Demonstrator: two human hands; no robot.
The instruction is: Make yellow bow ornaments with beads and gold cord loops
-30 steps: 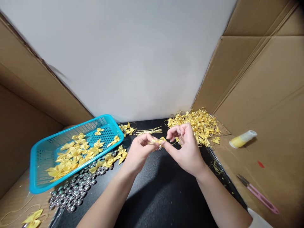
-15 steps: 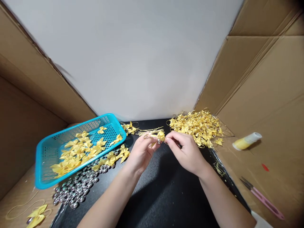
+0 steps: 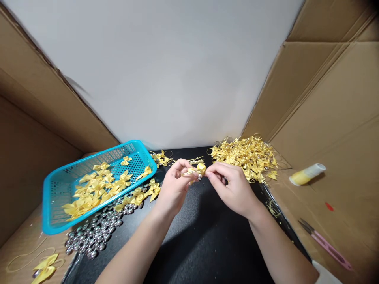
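Observation:
Between my hands is a yellow ribbon bow [image 3: 201, 168] with a small silver bell [image 3: 199, 176] hanging below it and a gold cord loop at its left. My left hand [image 3: 175, 185] has its fingers closed on the bow and cord from the left side. At the bow's right edge, my right hand [image 3: 232, 187] pinches with thumb and index finger; what lies in the pinch is too small to make out. Behind the hands, thin gold cords [image 3: 195, 161] lie on the black surface [image 3: 204, 236], partly hidden by my left hand.
A blue basket [image 3: 97, 213] with yellow bows stands at the left, silver bells [image 3: 94, 236] beside it. A pile of corded bows [image 3: 245, 156] lies back right. Farther right are a spool [image 3: 308, 174], a red piece [image 3: 329, 206] and pink snips [image 3: 328, 246]. Cardboard walls [image 3: 331, 98] flank the surface.
My left fingers have shifted their hold, rising a little around the bow and cord loop. The bow and bell have moved slightly to the right. My right hand keeps its pinch.

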